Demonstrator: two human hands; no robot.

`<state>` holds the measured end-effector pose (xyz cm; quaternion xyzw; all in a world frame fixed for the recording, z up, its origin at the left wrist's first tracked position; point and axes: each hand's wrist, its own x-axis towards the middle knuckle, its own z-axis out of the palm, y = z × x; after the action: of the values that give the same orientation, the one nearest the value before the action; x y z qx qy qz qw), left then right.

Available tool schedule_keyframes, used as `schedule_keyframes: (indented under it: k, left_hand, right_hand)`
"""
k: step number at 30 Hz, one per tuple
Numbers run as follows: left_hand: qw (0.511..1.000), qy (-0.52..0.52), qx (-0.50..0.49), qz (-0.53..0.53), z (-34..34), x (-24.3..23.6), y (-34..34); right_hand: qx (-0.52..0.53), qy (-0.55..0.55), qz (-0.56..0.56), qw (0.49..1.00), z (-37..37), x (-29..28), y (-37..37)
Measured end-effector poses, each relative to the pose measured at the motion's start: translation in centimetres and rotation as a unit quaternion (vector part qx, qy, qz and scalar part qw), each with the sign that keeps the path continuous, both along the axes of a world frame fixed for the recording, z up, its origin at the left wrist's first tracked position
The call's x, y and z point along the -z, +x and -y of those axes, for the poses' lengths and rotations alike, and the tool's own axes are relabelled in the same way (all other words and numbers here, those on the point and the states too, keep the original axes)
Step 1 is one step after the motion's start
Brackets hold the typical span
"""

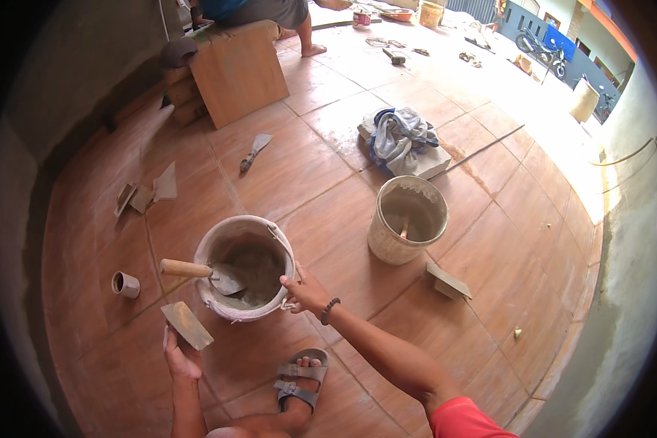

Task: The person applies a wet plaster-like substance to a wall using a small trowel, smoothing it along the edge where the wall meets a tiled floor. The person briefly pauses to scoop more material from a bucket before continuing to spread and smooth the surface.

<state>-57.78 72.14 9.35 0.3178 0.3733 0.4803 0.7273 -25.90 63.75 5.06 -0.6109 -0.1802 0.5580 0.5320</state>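
My left hand holds up a flat, greyish-brown piece of tile, its fingers mostly behind it. Just beyond it stands a pale bucket with grey mortar inside. A trowel leans in that bucket, its wooden handle over the left rim and its blade in the mortar. With thumb and fingers, my right hand grips the bucket's right rim near the wire handle; a dark beaded bracelet circles the wrist.
A second bucket with a tool inside stands right, near an angled offcut. A small cup, tile scraps and a scraper lie left. Rags cover a block. Another person sits by a wooden board.
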Motion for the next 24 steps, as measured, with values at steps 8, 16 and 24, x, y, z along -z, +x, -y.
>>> schedule_keyframes:
  k: [8,16,24]
  left_hand:
    - [1.000,-0.005,-0.018,-0.008,-0.8,-0.6,0.3]
    - [1.000,-0.007,0.002,-0.019,-0.3,-1.1,-0.7]
    - [0.999,-0.042,0.008,-0.033,0.6,-0.8,1.2]
  right_hand:
    - [0.081,0.077,-0.015,0.994,-0.1,1.8,-1.3]
    - [0.090,0.041,-0.018,0.995,7.4,-0.1,1.6]
    - [0.097,-0.003,0.016,0.995,15.7,-1.9,1.6]
